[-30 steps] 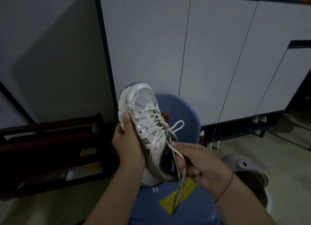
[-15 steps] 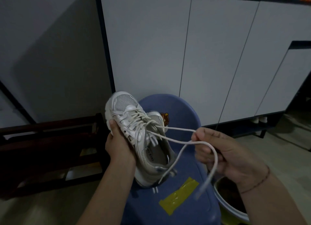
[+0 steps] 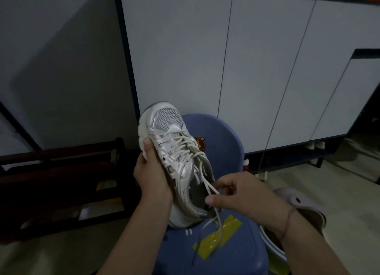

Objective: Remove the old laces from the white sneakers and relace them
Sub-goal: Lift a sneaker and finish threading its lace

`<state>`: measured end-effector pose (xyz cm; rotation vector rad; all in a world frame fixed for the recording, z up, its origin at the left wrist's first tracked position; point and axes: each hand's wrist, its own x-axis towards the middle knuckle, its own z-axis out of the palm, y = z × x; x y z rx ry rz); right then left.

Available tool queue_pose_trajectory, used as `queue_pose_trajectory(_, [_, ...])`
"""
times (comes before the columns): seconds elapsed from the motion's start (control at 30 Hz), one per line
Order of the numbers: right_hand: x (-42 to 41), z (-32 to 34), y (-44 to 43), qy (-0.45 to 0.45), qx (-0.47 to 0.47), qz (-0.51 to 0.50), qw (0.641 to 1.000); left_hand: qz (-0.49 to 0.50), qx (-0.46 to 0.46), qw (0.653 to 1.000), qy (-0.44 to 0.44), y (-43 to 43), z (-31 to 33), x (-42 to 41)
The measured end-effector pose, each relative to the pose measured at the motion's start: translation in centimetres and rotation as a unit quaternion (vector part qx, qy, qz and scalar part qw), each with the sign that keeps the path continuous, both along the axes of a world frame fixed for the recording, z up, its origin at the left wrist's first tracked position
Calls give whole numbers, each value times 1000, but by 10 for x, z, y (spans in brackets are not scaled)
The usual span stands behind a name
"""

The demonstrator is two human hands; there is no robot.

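Left hand [image 3: 151, 172] grips the white sneaker [image 3: 174, 155]; right hand [image 3: 242, 194] pinches its loose lace [image 3: 207, 184]

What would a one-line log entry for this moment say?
left hand: holds white mesh sneaker | right hand: pinches cream lace | eyelets: laced

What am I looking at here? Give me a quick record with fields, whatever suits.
Sneaker: white sneaker, toe up and away from the person
Left hand: left hand holds the sneaker by its side
Right hand: right hand pinches the lace near the shoe's opening
Lace: untied, threaded through the eyelets, ends hanging down
Underneath: blue chair with yellow tape on the seat
Behind: white cabinet
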<state>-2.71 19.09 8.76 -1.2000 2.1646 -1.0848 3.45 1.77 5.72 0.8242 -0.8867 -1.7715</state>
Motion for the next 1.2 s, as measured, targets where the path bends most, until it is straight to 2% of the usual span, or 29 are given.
queue_pose_trajectory(0.07, [3,-1,-1,21,8,2,1000,9,-8,1000,-4,-1,0,1])
queue_pose_trajectory(0.2, [5,8,4,-1,34,54,998,17,-2,1000,-4,-4,-2,2])
queue_pose_trajectory(0.33, [-13,22,25,5,24,-10,1000,22,16,1000,-2,-12,-3,6])
queue_pose_trajectory(0.4, [-22,26,34,-4,-36,-64,997,15,24,1000,-4,-14,-4,5])
queue_pose_trajectory(0.5, [-22,30,38,-102,-158,-58,980,-5,13,1000,-9,-9,-6,2])
queue_pose_trajectory(0.63, [-13,34,27,-248,-320,-23,914,-33,11,999,-14,1,-6,-3])
queue_pose_trajectory(0.73, [-7,34,19,-312,-362,-39,878,-46,22,999,-6,7,-3,-6])
queue_pose_trajectory(0.8, [-4,36,19,-296,-344,-39,890,-57,29,998,-8,8,-4,-7])
queue_pose_trajectory(0.93, [-7,35,24,-168,-268,-62,947,-82,51,995,-16,6,-7,-5])
queue_pose_trajectory(1.07, [-13,32,27,-94,-234,-81,964,-101,88,991,-15,1,-7,-4])
queue_pose_trajectory(1.2, [-19,33,31,-52,-248,-109,961,-110,111,988,-15,-2,-9,-6])
